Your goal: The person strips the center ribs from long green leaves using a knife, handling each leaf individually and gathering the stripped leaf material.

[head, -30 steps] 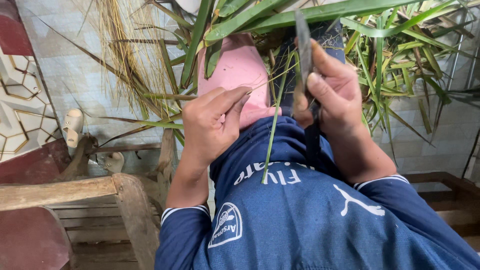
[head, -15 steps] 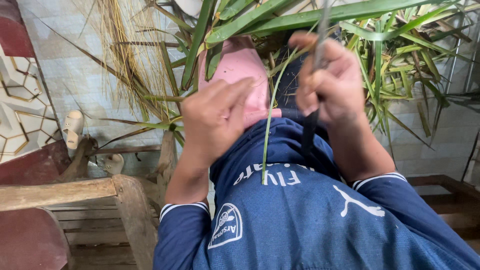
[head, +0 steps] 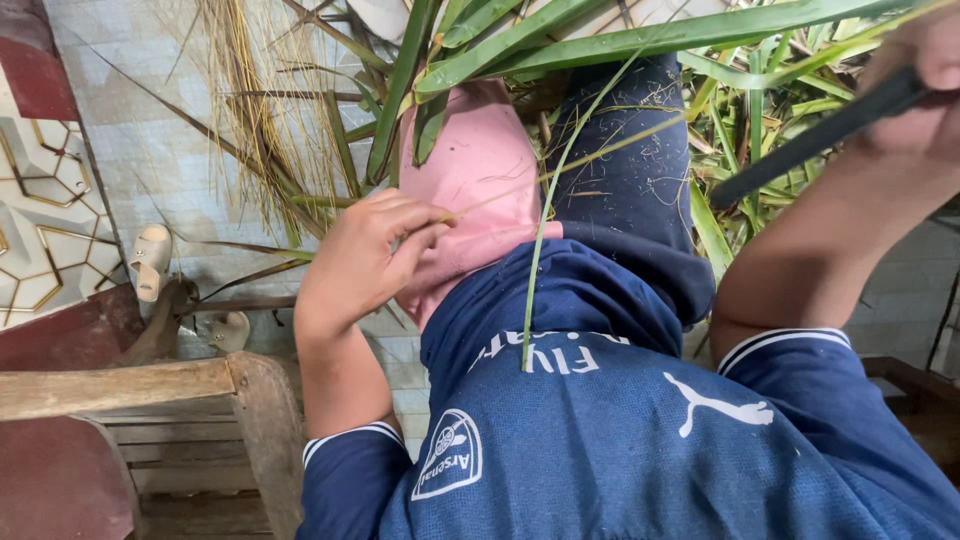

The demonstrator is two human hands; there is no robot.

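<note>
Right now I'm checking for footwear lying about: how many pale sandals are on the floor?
2: one sandal on the tiles at left, another sandal lower right of it, beside the wooden bench. The leaf pile might cover more.

Count, head view:

- Hands: two. One left hand (head: pixel 365 262), one right hand (head: pixel 915 85) at the upper right edge, partly cut off.
- Dark flat knife-like blade (head: pixel 815 135): one.
- Thin pale-green leaf strips: two, one long strip (head: pixel 540 250) hanging over the shirt, one finer yellowish strip (head: pixel 560 170) running across from the fingers.
- Pink cloth pad (head: pixel 475 170): one.
- Cream-coloured sandals on the tiled floor: two (head: pixel 150 260), (head: pixel 230 328).
- Worn wooden chair frame (head: pixel 150 385): one.
- Broad green leaves in the pile (head: pixel 620 40): too many and too overlapped to count.
- Dry yellow straw bundle (head: pixel 245 110): one.
</note>
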